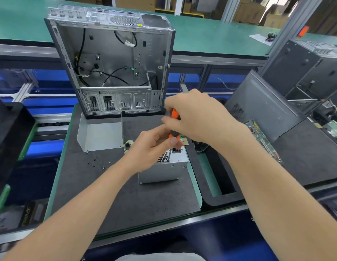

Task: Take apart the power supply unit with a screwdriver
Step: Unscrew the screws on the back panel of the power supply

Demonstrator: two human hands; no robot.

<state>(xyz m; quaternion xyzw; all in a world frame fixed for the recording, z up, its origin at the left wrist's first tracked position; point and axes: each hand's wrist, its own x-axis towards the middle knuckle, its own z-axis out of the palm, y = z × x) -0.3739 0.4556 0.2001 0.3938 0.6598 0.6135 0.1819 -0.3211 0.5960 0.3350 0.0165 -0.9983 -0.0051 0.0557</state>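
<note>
Holding the tool: my right hand (197,117) grips the top of the upright orange-and-black-handled screwdriver (174,114).
Left hand: my left hand (150,147) pinches the handle's lower end, just under the right.
Power supply: the grey sheet-metal power supply box (164,171) stands mid-mat on the dark foam mat (126,194); the tip touches its top face.
Far: the open silver computer case (115,63) stands upright.
Left: a bent grey metal cover (101,136), with small loose screws (100,163) near it.

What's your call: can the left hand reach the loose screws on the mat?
Probably yes: loose screws lie on open mat beside the left hand, nothing between, though it grips the screwdriver.
</note>
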